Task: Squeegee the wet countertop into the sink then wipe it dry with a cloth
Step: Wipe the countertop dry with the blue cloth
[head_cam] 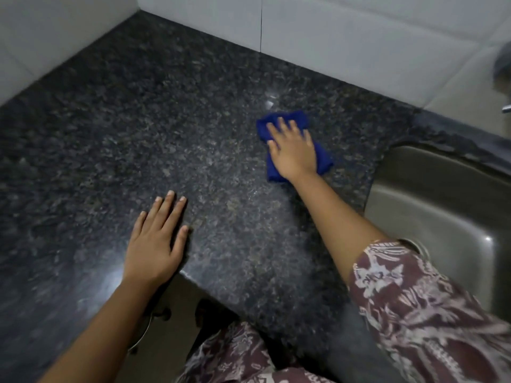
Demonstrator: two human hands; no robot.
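Maroon patterned sleeve nearest. Left hand flat, grip open, bracing on dark speckled granite surface. Right hand spread, pressing bunched blue cloth beside steel sink. Drying step; next probably strokes leftward.

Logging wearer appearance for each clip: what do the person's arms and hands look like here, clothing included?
Both hands, left hand and right hand, are bare: no gloves, and no rings or watch visible. The forearms are uncovered. The right arm has a short sleeve in maroon fabric with a pale, whitish floral-style print; the same fabric shows at the bottom of the view.
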